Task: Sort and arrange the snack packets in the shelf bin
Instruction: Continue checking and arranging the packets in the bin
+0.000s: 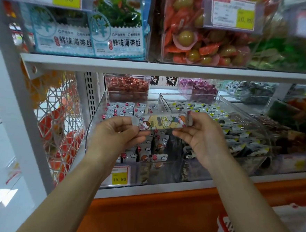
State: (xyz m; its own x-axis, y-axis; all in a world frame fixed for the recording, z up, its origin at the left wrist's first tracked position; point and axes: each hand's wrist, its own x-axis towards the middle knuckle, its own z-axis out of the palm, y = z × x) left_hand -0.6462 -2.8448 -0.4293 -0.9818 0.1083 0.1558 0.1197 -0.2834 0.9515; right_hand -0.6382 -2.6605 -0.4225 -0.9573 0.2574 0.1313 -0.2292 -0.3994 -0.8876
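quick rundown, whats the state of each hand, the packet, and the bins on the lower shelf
left hand: pinching the packet's left end
right hand: pinching the packet's right end
snack packet: sealed, held level above the bins
left clear bin: open-topped, holding cloud-print packets
middle clear bin: open-topped, holding yellow-cornered packets
price tag: on the left bin's front, reads 15.80

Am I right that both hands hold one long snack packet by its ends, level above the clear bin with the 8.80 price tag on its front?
Not quite. The left hand and right hand do hold the long snack packet by its ends above the clear bin, but the head view shows the price tag on the bin's front reads 15.80, not 8.80.
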